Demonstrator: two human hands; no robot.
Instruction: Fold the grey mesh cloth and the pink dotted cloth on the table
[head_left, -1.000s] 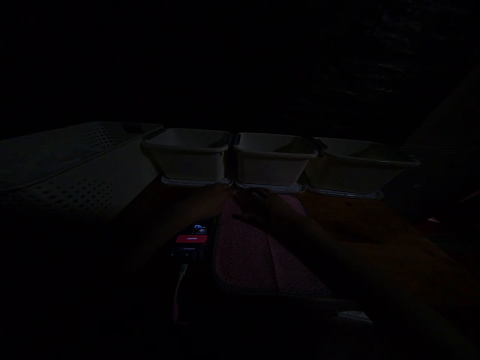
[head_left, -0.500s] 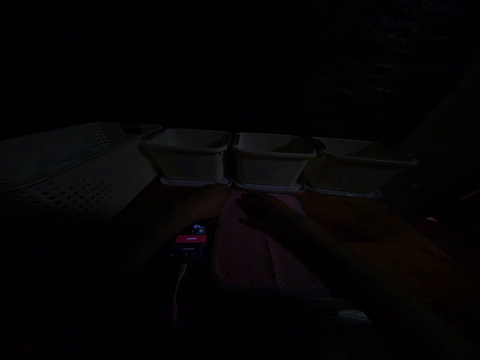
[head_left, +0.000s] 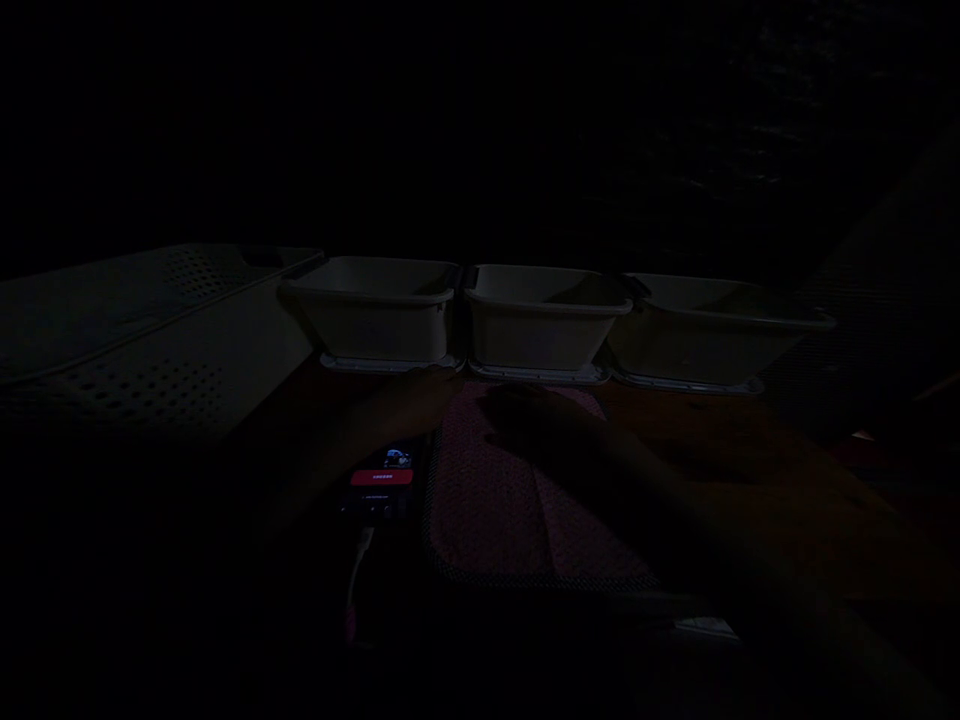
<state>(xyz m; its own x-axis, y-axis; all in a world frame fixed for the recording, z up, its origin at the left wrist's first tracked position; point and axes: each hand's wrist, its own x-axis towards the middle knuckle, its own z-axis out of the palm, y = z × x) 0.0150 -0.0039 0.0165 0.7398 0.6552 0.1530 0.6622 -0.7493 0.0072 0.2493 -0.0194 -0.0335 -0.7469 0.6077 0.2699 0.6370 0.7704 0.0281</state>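
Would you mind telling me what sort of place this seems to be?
Probably a very dimly lit sorting or packing workstation, though the darkness hides much. Three white tubs stand in a row on a wooden table, a pink mat lies before them, and a perforated crate sits alongside.

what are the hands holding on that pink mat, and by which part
Cannot be told: the picture is too dark. Both the left hand and right hand lie at the far end of the pink mat; no grip shows.
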